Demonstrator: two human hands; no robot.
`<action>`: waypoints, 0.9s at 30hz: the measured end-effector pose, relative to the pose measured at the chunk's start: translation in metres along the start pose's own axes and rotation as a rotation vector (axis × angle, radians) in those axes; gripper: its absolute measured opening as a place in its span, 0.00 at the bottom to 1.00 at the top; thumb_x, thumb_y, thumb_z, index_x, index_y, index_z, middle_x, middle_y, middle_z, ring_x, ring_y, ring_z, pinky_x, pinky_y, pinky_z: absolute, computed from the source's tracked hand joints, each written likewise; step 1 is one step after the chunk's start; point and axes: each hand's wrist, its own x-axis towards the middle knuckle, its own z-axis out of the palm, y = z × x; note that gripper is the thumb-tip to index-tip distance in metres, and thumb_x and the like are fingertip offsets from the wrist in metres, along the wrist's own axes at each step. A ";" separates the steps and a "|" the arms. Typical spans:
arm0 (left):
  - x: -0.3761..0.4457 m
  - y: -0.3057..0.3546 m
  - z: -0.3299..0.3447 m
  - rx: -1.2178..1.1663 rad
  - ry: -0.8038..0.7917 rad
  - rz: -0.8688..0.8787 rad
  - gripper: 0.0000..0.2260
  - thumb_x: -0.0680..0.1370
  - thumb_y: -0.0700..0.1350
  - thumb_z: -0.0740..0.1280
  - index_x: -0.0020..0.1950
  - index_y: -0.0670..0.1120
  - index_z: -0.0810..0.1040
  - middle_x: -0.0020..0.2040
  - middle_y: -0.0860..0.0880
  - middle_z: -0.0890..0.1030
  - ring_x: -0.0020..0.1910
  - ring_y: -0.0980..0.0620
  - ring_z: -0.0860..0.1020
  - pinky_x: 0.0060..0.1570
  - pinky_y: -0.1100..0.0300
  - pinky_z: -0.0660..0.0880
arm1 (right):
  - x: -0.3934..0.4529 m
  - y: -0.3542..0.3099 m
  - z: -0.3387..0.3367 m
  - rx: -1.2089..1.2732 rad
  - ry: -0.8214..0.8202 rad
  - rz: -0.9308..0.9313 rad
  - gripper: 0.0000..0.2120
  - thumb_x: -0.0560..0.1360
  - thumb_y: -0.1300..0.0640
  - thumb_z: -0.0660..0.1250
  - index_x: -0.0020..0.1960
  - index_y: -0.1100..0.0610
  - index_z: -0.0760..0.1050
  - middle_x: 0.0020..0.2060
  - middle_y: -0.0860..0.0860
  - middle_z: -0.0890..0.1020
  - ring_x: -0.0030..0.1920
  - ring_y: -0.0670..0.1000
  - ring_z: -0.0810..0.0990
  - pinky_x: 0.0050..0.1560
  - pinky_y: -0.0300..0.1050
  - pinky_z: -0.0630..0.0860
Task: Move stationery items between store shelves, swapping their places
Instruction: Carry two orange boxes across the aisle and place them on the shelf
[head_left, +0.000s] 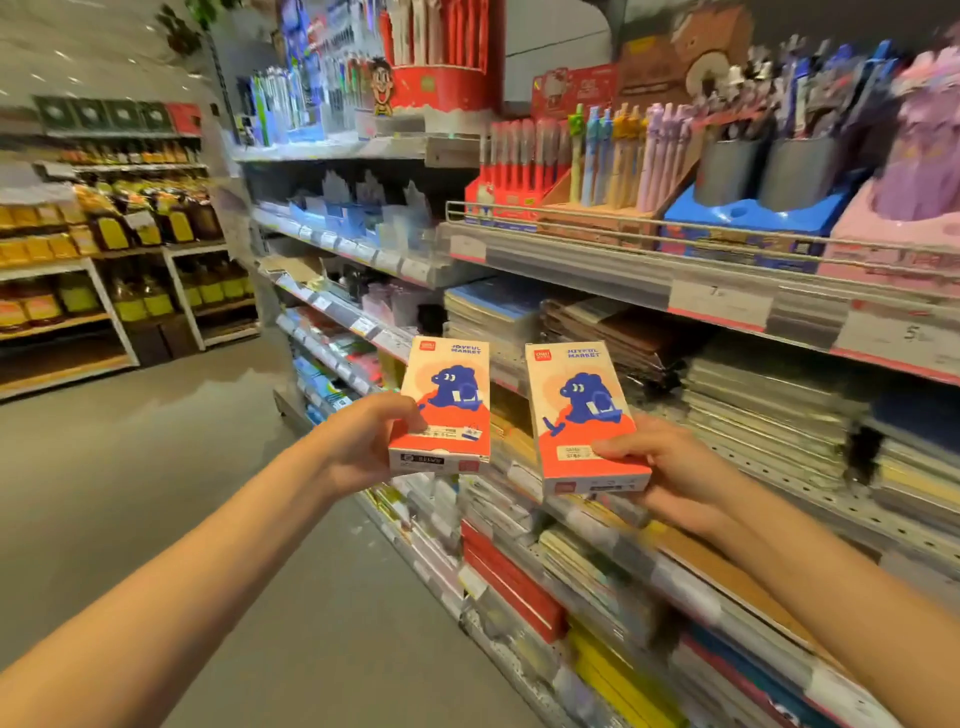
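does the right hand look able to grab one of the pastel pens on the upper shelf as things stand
Probably not yet: the right hand already grips an orange box, so its fingers are busy. The pastel pens stand unblocked above.

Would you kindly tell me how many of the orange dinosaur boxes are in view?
2: one box held in the left hand, the other box in the right hand. More may sit unseen on the shelves.

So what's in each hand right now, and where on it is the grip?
Left hand grips one orange-and-white box at its lower left corner; right hand grips a matching box at its lower right corner.
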 end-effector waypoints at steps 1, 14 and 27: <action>0.000 0.006 -0.018 -0.002 0.016 0.007 0.13 0.68 0.32 0.58 0.50 0.39 0.75 0.39 0.44 0.85 0.33 0.49 0.83 0.32 0.62 0.79 | 0.017 0.001 0.014 -0.005 -0.025 -0.001 0.14 0.71 0.73 0.61 0.51 0.58 0.75 0.38 0.54 0.86 0.37 0.50 0.85 0.39 0.42 0.81; 0.000 0.082 -0.269 -0.033 0.263 0.070 0.14 0.73 0.33 0.53 0.47 0.43 0.76 0.37 0.47 0.85 0.32 0.52 0.82 0.39 0.61 0.75 | 0.236 0.025 0.218 -0.057 -0.304 0.018 0.22 0.63 0.67 0.66 0.57 0.60 0.75 0.41 0.53 0.86 0.37 0.49 0.85 0.40 0.43 0.80; 0.081 0.141 -0.469 -0.132 0.385 0.088 0.11 0.73 0.34 0.55 0.49 0.42 0.74 0.37 0.46 0.85 0.32 0.51 0.83 0.38 0.61 0.79 | 0.453 0.047 0.354 -0.032 -0.434 0.043 0.13 0.70 0.72 0.61 0.49 0.60 0.76 0.37 0.52 0.86 0.33 0.48 0.84 0.31 0.36 0.79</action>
